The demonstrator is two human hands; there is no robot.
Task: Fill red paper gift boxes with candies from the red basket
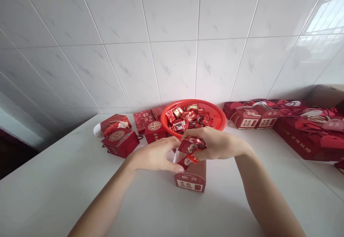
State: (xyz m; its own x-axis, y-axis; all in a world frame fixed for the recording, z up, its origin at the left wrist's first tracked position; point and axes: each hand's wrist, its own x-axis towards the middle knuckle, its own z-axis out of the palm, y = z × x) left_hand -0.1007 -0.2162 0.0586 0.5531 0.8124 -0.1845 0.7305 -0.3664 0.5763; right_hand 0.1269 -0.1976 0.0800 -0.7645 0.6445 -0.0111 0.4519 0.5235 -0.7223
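A small red cardboard gift box [190, 183] with white-panelled lettering stands upright on the white counter in front of me, its top open. My left hand [157, 154] grips the box's left side, thumb on the near edge and fingers toward the back. Over the opening, my right hand [215, 143] has its fingers curled round red wrapped candies [192, 145]. A bright red wrapper [191, 158] shows under that hand's thumb, at the box mouth. The box's inside is mostly hidden by my hands. Just behind, a red plastic basket [220, 120] holds many wrapped candies [180, 124].
Left of the basket are several red boxes, including one tilted box [120, 142] with a cord handle. Small paired boxes [247, 118] and larger red boxes [303, 140] line the right side. A tiled wall [174, 68] rises behind the counter [150, 208].
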